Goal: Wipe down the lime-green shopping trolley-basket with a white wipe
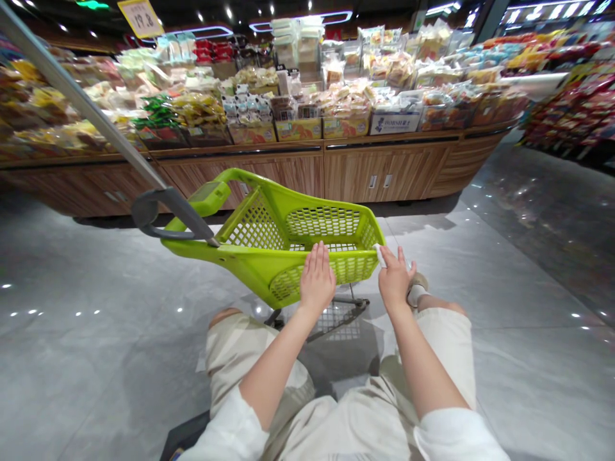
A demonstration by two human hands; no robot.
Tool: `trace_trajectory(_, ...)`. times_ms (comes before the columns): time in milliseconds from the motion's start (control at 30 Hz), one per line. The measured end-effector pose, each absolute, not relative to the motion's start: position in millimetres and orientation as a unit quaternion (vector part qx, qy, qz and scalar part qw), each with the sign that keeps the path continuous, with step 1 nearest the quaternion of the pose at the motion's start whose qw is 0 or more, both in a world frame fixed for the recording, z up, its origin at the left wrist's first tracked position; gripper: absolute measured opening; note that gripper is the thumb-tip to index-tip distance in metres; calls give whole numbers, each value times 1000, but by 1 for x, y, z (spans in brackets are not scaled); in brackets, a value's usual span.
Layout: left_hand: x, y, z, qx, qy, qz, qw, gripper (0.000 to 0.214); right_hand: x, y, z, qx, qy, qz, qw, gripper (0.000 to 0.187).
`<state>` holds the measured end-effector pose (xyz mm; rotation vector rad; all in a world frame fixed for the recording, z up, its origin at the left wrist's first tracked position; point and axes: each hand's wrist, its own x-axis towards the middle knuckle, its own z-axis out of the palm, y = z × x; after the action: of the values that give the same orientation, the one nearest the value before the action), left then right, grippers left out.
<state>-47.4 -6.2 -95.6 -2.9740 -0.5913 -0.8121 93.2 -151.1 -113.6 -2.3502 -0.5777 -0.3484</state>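
Observation:
In the head view a lime-green shopping cart stands sideways in front of my knees, with no goods visible in its basket. My left hand rests on the near side of the basket, its fingers stretched out over the rim and nothing held. At the basket's right end, my right hand presses a small white cloth or tissue against the corner of the rim. Part of that white piece is hidden under the fingers, and some of them stick out to the right.
Behind the cart runs a wooden display counter heaped with packaged snacks. A grey metal pole with a grey loop rises from the cart's left end. A yellow price sign hangs above. Grey tile floor surrounds me.

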Motion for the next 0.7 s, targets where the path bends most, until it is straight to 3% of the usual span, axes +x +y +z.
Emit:
trace_trajectory(300,-47,-3,-97,-953,-189,-236,23,62,30,-85,-94,-829,-441,-123,323,65)
trace_trajectory(533,-48,-4,-98,-949,-188,-253,21,62,104,-160,-121,-891,-281,-149,324,73)
trace_trajectory(700,-46,-5,-99,-949,-188,-255,13,64,81,-130,-117,-889,-269,-157,336,69)
